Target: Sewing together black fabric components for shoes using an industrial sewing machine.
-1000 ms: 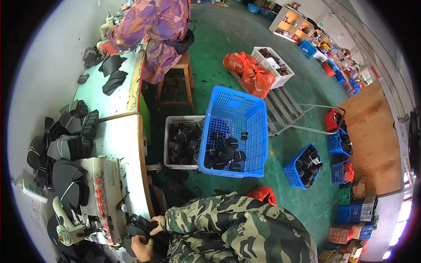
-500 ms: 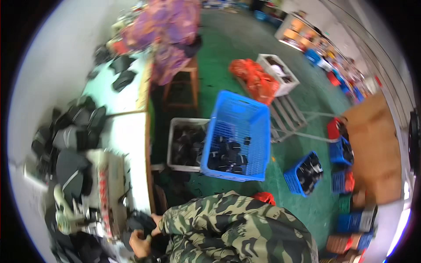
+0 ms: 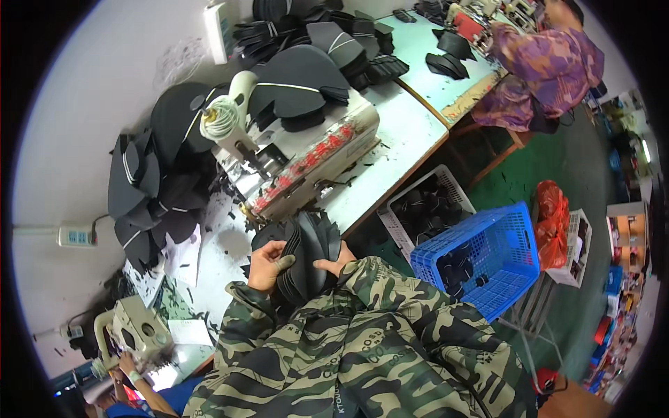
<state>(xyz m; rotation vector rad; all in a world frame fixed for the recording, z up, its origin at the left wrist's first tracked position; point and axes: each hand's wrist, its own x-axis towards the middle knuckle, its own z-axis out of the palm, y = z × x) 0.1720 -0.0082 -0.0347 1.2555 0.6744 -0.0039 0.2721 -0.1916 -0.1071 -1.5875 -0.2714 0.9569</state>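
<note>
Head view: left hand point(image 3: 268, 266) and right hand point(image 3: 336, 265) both clasp a stack of black pieces point(image 3: 306, 254) at the tabletop's point(image 3: 411, 136) near edge, beside a sewing machine point(image 3: 306, 157).

White worktable point(image 3: 411, 139) bears sewing machine point(image 3: 306, 150); black pieces point(image 3: 157, 181).

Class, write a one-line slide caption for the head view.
Both hands, left hand and right hand, hold a stack of black fabric pieces beside a white sewing machine.
</note>
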